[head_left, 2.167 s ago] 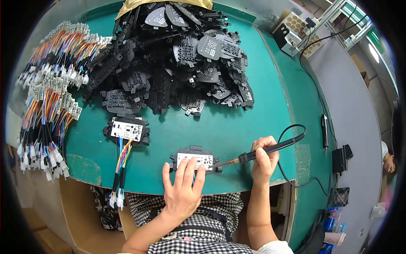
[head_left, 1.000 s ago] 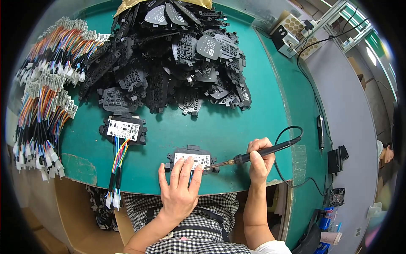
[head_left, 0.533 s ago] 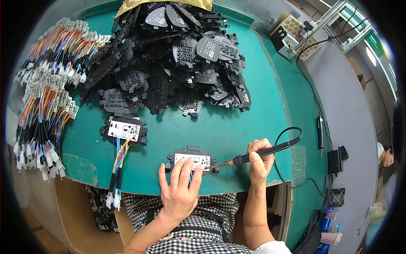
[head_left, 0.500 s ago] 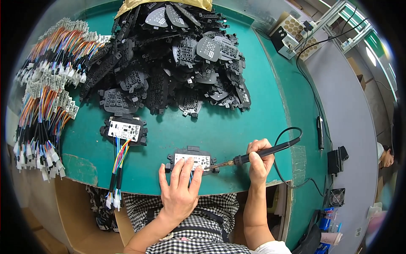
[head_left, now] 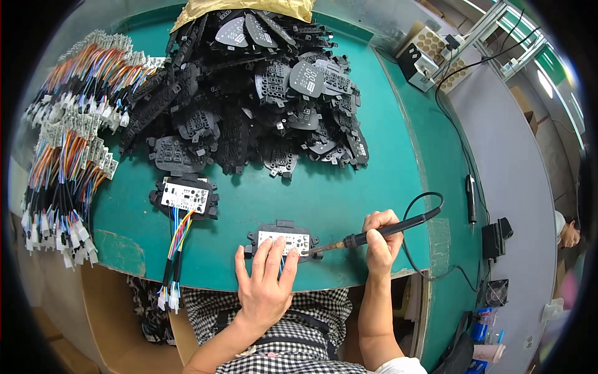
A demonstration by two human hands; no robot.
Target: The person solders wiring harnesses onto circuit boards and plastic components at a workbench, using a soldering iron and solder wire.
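A white circuit board (head_left: pixel 301 239) is seated on a black plastic panel (head_left: pixel 285 224) near the table's front edge. My left hand (head_left: pixel 265 293) lies over its lower left part, fingers stretched out and pressing down; blue wires partly show beneath them. In my right hand (head_left: pixel 381 249) is a soldering iron (head_left: pixel 408 224), gripped like a pen. Its tip points left and reaches the board's lower right edge; whether it touches a joint is too small to tell. Farther left sits another panel with a white board (head_left: pixel 185 196), its coloured wires (head_left: pixel 177 240) hanging over the edge.
A large heap of black panels (head_left: pixel 230 140) fills the back of the green table (head_left: pixel 386 149). Bundles of wired boards (head_left: pixel 59 168) are stacked at the left. The iron's cable (head_left: pixel 408 249) loops at the right, near a black pen-like tool (head_left: pixel 471 198) and a small fan (head_left: pixel 496 292).
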